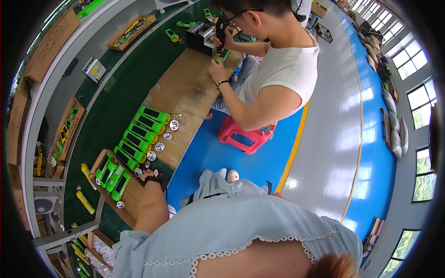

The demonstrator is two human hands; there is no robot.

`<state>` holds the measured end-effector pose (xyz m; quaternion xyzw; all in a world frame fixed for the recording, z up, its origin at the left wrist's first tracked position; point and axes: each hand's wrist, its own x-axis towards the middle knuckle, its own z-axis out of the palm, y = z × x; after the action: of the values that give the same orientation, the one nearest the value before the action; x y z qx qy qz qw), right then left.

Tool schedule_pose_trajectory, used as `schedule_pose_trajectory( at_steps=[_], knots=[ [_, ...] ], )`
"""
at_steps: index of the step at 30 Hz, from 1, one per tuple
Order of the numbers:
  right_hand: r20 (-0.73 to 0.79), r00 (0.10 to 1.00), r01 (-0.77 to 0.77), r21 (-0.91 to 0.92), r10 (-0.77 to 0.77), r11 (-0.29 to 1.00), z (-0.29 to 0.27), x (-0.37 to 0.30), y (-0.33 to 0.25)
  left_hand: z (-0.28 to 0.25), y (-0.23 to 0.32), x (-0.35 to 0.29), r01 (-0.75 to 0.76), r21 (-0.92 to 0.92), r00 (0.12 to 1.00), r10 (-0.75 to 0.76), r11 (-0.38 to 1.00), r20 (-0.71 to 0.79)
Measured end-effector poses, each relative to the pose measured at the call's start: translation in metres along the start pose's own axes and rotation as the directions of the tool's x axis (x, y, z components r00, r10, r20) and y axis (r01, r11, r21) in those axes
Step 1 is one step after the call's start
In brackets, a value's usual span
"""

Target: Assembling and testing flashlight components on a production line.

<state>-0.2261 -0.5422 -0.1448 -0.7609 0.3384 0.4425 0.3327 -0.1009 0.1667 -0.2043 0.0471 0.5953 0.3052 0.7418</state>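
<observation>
My left hand point(149, 176), with a black band at the wrist, is at the bench edge beside a silver reflector cup point(138, 172). Its fingers look curled; whatever they may hold is hidden. Beyond it, several green lamp housings point(147, 123) with dark panels and yellow rims lie in a slanting row. More silver reflector cups point(174, 125) lie along their near ends. Left of the hand, an open cardboard box point(131, 202) carries more green lamp housings point(106, 170). Only a sliver of my right hand point(278, 195) shows beside my clothing, its fingers hidden.
Across the bench, a person in a white sleeveless top point(282, 65) holds a black power driver point(221, 31) over a green part. They sit on a red stool point(245, 134). Brown cardboard point(178, 88) covers the bench. Yellow tubes point(85, 202) and parts boxes point(131, 32) lie farther left.
</observation>
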Motion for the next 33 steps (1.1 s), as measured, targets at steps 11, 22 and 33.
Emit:
schedule_pose_trajectory(
  at_steps=[11,22,33],
  knots=[
    [0.01,0.688,0.62,-0.527,-0.726,0.581,0.007,0.033,-0.076,0.023,-0.02,-0.035,-0.007,0.013,0.999,0.007,1.0,-0.037],
    [0.164,0.96,0.23,0.006,-0.228,0.973,0.003,-0.024,-0.186,0.006,-0.007,-0.042,-0.053,-0.078,0.998,0.05,0.996,-0.046],
    [0.147,0.975,0.172,-0.006,-0.169,0.985,-0.002,-0.002,-0.172,0.002,0.001,0.005,-0.059,-0.074,0.996,0.055,0.996,-0.067]
  ],
)
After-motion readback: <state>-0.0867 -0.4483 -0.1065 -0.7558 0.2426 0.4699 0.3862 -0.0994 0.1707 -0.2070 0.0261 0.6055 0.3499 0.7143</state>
